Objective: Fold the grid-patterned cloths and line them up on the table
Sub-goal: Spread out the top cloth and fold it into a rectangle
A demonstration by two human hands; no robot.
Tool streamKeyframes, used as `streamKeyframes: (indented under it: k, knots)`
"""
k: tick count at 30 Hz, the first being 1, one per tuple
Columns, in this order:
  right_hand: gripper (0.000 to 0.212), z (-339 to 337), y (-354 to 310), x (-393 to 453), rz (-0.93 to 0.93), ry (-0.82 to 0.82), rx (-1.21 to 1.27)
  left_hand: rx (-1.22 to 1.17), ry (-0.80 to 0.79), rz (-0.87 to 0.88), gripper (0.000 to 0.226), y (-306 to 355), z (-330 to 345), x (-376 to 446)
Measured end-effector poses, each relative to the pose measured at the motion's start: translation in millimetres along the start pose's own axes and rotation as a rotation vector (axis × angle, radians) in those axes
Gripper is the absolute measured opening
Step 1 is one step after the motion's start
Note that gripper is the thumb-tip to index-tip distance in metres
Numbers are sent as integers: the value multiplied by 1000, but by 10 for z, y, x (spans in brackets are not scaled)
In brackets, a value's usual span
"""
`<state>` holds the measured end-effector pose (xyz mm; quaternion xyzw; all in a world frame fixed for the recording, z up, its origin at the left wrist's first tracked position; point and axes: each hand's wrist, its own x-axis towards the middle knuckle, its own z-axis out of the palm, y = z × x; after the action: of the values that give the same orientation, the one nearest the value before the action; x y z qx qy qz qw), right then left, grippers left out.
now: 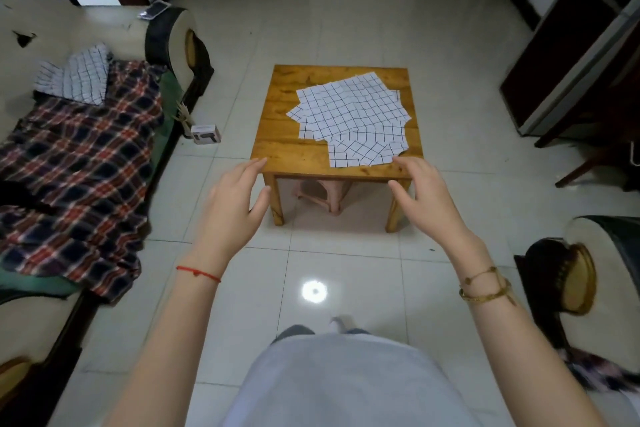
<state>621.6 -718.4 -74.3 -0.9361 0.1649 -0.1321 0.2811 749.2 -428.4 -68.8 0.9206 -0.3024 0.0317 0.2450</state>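
On wooden table (284, 135), white grid-patterned cloths (353, 114), unfolded, overlapping, askew

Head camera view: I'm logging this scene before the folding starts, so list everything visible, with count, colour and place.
Grid-patterned cloths: several, count unclear, white with dark lines, overlapping unfolded on the table.
Table: one, wooden, centre.
Stool: one, pink, under the table.
Sofa: one, cream and dark, left.
Plaid blanket: one, red and navy, on the sofa.
Checked garment: one, white and dark, on the sofa.
Small box: one, white, floor beside the sofa.
Left hand: open, near the table's front left corner.
Right hand: open, by the nearest cloth.
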Motion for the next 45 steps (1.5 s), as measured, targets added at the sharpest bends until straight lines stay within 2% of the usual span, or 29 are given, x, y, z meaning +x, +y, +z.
streamKeyframes:
  k: [6,12,18,25,31,36,45]
  knots:
    - [44,159,208,811,10,-33,-8,-1,-32,-3,46,-182,283,802]
    - [43,591,518,1667,67,-54,9,-10,-64,12,45,-501,657,1755]
    - [42,1089,688,2620,112,-98,30,9,-90,70,45,-896,965,2813]
    - [39,1472,767,3636,163,-63,25,17,-137,154,46,-1348,1264,3922]
    - [40,1803,916,4240,257,-79,26,44,-246,171,49,-1618,1657,4580]
    - [40,2232,1164,4683,281,-180,18,28,-341,161,51,-1792,2135,4989]
    - [30,3294,1742,5121,296,-303,3,55,-457,116,52,-2264,3295,5431]
